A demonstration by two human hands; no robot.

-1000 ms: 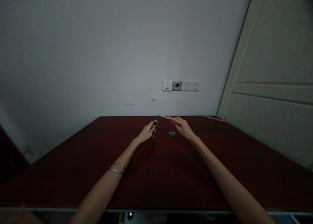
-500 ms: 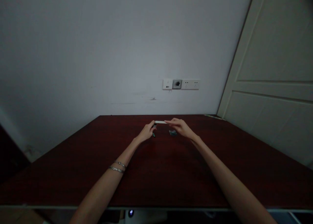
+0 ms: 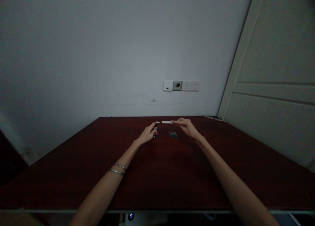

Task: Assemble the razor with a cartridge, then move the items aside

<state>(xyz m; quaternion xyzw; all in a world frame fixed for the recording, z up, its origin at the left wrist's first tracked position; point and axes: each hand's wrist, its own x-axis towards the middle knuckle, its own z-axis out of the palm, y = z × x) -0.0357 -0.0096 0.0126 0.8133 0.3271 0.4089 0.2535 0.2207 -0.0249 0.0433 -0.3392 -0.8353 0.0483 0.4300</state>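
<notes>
Reaching out over a dark reddish-brown wooden desk (image 3: 73, 173), both bare arms are stretching toward its far half. The left hand (image 3: 147, 134) is curling its fingers around a small dark tool with a silvery tip (image 3: 155, 126). It is holding the tool roughly upright, with the bright tip pointing up and a little to the right. The tool's lower end is showing just under the hand, close to the desk surface; whether it is touching the wood cannot be told.

The right hand (image 3: 188, 127) is pinching a thin white flat strip (image 3: 167, 122) between thumb and fingertips. It is keeping the strip nearly level above the desk, and the strip's free end is pointing left toward the tool's tip. The two are sitting just beside each other with a small gap showing between them.

A small dark rectangular packet (image 3: 173, 134) is lying flat on the desk between the two hands, nearer the right one and just below the strip.

Two thin silvery bangles (image 3: 118, 169) are circling the left wrist. Behind the desk a plain white wall (image 3: 98, 55) is rising, carrying a row of white wall sockets (image 3: 181, 85) above the hands. A pale panelled door (image 3: 278, 75) is standing at the right.
</notes>
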